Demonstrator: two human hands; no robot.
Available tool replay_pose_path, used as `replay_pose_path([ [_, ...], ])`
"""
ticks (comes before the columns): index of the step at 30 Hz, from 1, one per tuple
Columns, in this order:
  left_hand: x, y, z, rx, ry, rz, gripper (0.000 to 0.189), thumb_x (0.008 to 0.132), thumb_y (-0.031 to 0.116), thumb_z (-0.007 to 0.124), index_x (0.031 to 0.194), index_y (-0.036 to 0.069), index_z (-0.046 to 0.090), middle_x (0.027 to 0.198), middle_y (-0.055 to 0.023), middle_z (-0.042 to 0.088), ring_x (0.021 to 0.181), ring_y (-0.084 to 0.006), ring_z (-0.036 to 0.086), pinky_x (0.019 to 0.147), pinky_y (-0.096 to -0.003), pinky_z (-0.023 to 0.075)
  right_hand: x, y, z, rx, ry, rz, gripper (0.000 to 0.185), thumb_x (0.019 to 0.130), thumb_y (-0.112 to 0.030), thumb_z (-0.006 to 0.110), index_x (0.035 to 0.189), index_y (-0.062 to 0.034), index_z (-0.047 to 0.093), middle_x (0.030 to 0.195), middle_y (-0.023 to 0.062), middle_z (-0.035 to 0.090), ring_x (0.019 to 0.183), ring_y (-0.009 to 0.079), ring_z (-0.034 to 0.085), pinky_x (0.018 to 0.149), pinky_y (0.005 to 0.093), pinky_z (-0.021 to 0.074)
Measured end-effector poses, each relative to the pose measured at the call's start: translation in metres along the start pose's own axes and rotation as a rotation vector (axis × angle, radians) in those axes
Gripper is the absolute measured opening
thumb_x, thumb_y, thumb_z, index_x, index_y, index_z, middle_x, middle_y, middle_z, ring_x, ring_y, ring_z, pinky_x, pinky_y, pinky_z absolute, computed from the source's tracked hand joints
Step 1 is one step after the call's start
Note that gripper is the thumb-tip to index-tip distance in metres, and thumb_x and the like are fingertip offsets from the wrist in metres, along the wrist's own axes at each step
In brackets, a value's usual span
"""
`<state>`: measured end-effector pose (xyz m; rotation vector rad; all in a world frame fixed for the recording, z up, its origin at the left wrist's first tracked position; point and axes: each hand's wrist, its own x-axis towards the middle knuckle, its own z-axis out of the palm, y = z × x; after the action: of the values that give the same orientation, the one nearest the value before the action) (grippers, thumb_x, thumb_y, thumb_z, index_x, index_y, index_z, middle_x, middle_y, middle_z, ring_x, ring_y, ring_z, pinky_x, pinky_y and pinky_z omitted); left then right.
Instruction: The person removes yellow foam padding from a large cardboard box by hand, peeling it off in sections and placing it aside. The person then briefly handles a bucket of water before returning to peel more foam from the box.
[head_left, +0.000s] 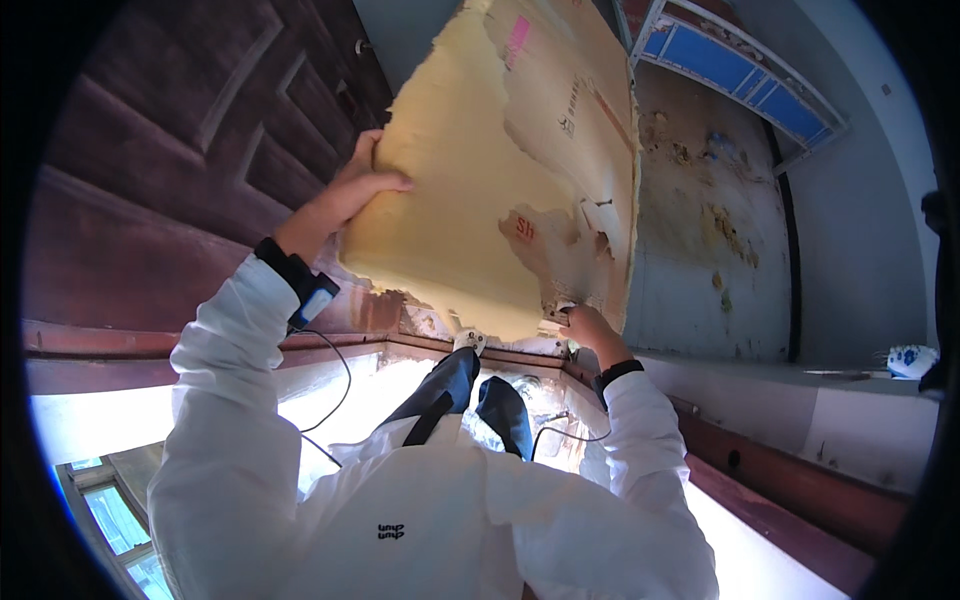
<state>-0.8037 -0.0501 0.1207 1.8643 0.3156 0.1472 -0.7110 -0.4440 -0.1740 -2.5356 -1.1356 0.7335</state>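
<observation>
A large yellow foam-like board (450, 202) stands before me in the doorway, ragged along its edges. Part of its face carries a torn brown paper layer (577, 142) with printed writing and a hole low on the right. My left hand (361, 176) grips the left edge, thumb on the face and the other fingers mostly behind it. At the lower right corner, my right hand (589, 328) is closed on the board's edge, its fingertips partly hidden. Both wrists wear black bands with cables.
A dark red panelled door (195, 150) stands close on the left. To the right, the stained floor (712, 247) holds scattered debris. A metal frame with blue panels (720, 60) is at the upper right. The raised door sill (517, 361) runs by my feet.
</observation>
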Motion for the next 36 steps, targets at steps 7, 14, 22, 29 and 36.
replay_pose_path([
  [7,-0.035,0.024,-0.003,0.038,0.011,-0.035,0.076,0.076,0.025,0.072,0.135,0.004,0.030,0.121,-0.0176,0.048,0.111,-0.0261,0.053,0.092,-0.0348,0.0456,-0.018,-0.015,-0.013,-0.067,-0.049,-0.017,0.031,0.073,-0.028,0.068,0.088,0.0000,0.071,0.089,0.0224,0.068,0.085,0.0384,0.066,0.079,0.0455,0.0531],
  [14,-0.047,0.033,-0.013,0.175,0.089,-0.016,0.076,0.074,0.027,0.074,0.133,0.003,0.034,0.122,-0.0177,0.050,0.114,-0.0261,0.052,0.094,-0.0346,0.0448,-0.023,-0.028,-0.010,-0.087,-0.051,-0.100,0.031,0.072,-0.025,0.067,0.087,0.0018,0.071,0.089,0.0242,0.067,0.086,0.0392,0.066,0.080,0.0444,0.0532],
  [22,-0.087,0.046,-0.031,0.693,0.284,0.067,0.083,0.072,0.032,0.072,0.142,0.010,0.033,0.142,-0.0246,0.034,0.130,-0.0397,0.040,0.106,-0.0425,0.0388,-0.032,-0.068,-0.004,-0.082,-0.044,-0.112,0.027,0.071,-0.021,0.066,0.084,0.0023,0.070,0.086,0.0242,0.067,0.084,0.0399,0.066,0.078,0.0460,0.0529],
  [29,-0.173,0.013,-0.014,0.896,0.673,0.440,0.078,0.075,0.017,0.077,0.141,0.007,0.036,0.142,-0.0247,0.034,0.128,-0.0384,0.043,0.103,-0.0434,0.0404,-0.034,-0.111,0.005,-0.174,-0.037,-0.153,0.022,0.071,-0.017,0.062,0.081,0.0017,0.069,0.084,0.0239,0.068,0.082,0.0404,0.066,0.078,0.0469,0.0529],
  [36,-0.167,-0.034,-0.033,0.013,0.803,0.333,0.071,0.079,0.015,0.080,0.133,-0.006,0.040,0.124,-0.0137,0.052,0.110,-0.0201,0.054,0.095,-0.0298,0.0434,-0.034,-0.131,0.019,-0.126,0.055,-0.127,0.018,0.072,-0.014,0.062,0.080,0.0000,0.070,0.084,0.0220,0.069,0.082,0.0383,0.067,0.076,0.0465,0.0537],
])
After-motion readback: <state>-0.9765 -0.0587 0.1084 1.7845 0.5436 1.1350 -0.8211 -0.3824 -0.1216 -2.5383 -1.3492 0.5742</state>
